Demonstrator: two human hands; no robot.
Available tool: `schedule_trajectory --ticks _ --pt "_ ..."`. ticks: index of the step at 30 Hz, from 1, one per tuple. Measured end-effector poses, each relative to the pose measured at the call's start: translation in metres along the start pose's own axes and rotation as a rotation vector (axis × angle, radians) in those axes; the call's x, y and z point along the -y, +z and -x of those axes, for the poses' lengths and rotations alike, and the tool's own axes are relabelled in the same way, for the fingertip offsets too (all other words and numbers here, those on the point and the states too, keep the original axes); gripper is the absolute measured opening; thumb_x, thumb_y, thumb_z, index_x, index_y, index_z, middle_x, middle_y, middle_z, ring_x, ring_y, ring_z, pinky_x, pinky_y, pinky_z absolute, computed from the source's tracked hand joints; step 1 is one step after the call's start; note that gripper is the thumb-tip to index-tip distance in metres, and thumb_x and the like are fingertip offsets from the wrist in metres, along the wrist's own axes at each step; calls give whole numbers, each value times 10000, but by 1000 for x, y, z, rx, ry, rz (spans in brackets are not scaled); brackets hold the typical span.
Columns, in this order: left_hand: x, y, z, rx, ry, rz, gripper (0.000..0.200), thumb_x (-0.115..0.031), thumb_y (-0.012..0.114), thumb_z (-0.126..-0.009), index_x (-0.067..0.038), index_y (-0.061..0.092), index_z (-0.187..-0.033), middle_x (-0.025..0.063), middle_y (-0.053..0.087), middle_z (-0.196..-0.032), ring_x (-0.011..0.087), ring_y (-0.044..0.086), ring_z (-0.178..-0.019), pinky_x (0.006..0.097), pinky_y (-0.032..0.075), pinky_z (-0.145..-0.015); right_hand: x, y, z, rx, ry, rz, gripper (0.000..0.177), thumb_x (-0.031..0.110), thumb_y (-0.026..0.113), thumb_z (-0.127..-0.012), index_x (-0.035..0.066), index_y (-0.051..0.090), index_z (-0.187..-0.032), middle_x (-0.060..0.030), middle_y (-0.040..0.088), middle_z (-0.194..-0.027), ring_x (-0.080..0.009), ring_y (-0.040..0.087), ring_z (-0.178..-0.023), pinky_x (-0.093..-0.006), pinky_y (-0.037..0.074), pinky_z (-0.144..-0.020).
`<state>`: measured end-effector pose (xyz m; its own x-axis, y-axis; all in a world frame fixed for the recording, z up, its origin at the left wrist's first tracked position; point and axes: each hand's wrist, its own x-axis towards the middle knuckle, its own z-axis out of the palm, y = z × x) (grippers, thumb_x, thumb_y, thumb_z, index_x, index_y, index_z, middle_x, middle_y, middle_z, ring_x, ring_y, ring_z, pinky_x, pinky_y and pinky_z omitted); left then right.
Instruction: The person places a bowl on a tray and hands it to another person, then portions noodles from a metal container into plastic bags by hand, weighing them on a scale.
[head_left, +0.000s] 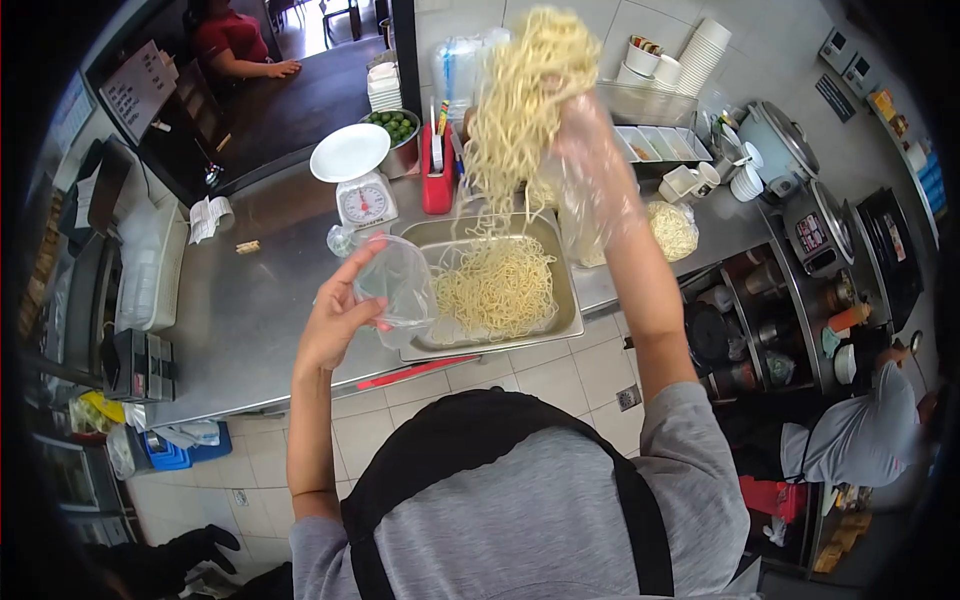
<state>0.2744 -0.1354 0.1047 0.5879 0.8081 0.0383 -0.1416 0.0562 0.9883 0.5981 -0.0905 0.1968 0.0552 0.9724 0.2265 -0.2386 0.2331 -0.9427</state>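
Note:
My right hand [585, 135], in a clear plastic glove, is closed round a big clump of noodles [530, 95] raised high over the counter. Loose strands trail down from the clump. Below lies a metal tray [572, 300] with more noodles [500, 290] spread in it. My bare left hand [345, 305] holds a clear plastic bag [395, 285] by its rim, mouth spread, beside the tray's left edge. The fingertips inside the right glove are partly hidden by noodles.
A kitchen scale [365, 200] with a white plate stands behind the left hand. A red holder [437, 170] with utensils is behind the tray. Bagged noodles [672, 230] sit to the right, near a rice cooker [780, 140]. Another person [860, 430] is at far right, one more [235, 45] beyond the window.

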Motion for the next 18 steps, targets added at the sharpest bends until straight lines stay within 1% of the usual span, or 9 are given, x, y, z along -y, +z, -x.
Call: schedule_trajectory --ticks 4,7,10,13,16,18 --pt "-26 -3 -9 53 16 39 615 84 552 -754 -5 399 -1343 106 367 -1404 62 586 -815 208 545 -635 55 12 -19 53 -192 173 468 151 612 -849 28 439 -1266 -136 578 -1161 -249 596 -1042 -386 525 -865" --pt "-35 3 -17 112 -5 -13 631 69 571 -754 -5 383 -1352 108 370 -1398 63 596 -799 208 549 -661 93 26 -28 62 -308 283 465 156 610 -851 29 440 -1266 -135 577 -1163 -247 596 -1042 -384 525 -865" --pt "-28 14 -28 152 -44 -21 654 52 580 -750 27 345 -1360 122 339 -1421 67 626 -748 201 562 -659 116 34 -31 55 -383 354 463 161 607 -854 31 441 -1265 -134 576 -1164 -246 596 -1042 -382 525 -866" --pt "-18 18 -39 250 -152 -11 684 29 601 -774 -11 306 -1390 113 369 -1391 64 606 -709 211 548 -673 134 39 -33 45 -452 427 460 167 605 -856 32 442 -1265 -134 576 -1166 -244 596 -1042 -381 525 -866" --pt "-8 23 -55 286 -190 -5 705 11 604 -790 -19 265 -1406 111 495 -1253 73 610 -709 227 554 -675 145 43 -33 29 -498 476 458 172 603 -858 34 442 -1264 -133 575 -1167 -243 596 -1042 -379 525 -866" --pt "-1 24 -67 318 -255 42 722 14 600 -792 -22 235 -1415 94 553 -1107 80 611 -703 245 559 -687 150 44 -33 19 -519 499 456 176 602 -860 35 443 -1264 -133 574 -1168 -242 596 -1042 -378 525 -866"
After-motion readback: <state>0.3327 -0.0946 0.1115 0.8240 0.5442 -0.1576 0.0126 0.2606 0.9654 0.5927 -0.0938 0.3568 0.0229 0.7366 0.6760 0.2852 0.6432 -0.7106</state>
